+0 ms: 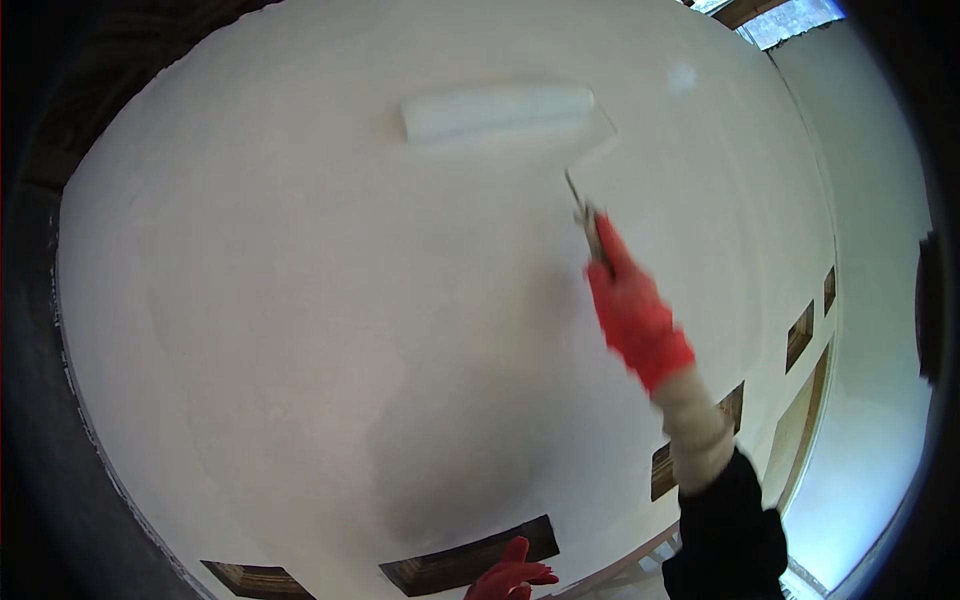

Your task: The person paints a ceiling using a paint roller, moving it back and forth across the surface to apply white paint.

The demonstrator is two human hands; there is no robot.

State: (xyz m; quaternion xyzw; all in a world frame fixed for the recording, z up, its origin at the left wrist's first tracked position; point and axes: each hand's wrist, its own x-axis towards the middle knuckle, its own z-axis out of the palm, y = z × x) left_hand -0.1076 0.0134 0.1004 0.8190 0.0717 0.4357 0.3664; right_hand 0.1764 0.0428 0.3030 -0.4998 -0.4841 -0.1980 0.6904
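Red-gloved left hand (pixel 512 580) hangs loosely curled, holding nothing, at the lower edge. Right hand (pixel 632 315) is closed on the paint roller (pixel 497 110), pressed against the white ceiling (pixel 300 300); probably light, soft-sleeved, best gripped by its stiff handle.

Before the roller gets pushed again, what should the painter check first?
1. Right hand has a firm hold on the roller handle: ok, the red glove is closed around it.
2. Paint roller lies flat against the white wall: ok, its whole length seems to touch.
3. Enough paint on the roller: cannot tell, roller and wall are both white.
4. Left hand is out of the roller's way: ok, it is low at the picture's bottom edge, far from the roller.
5. Dark openings near the wall's edge are away from the roller: ok.
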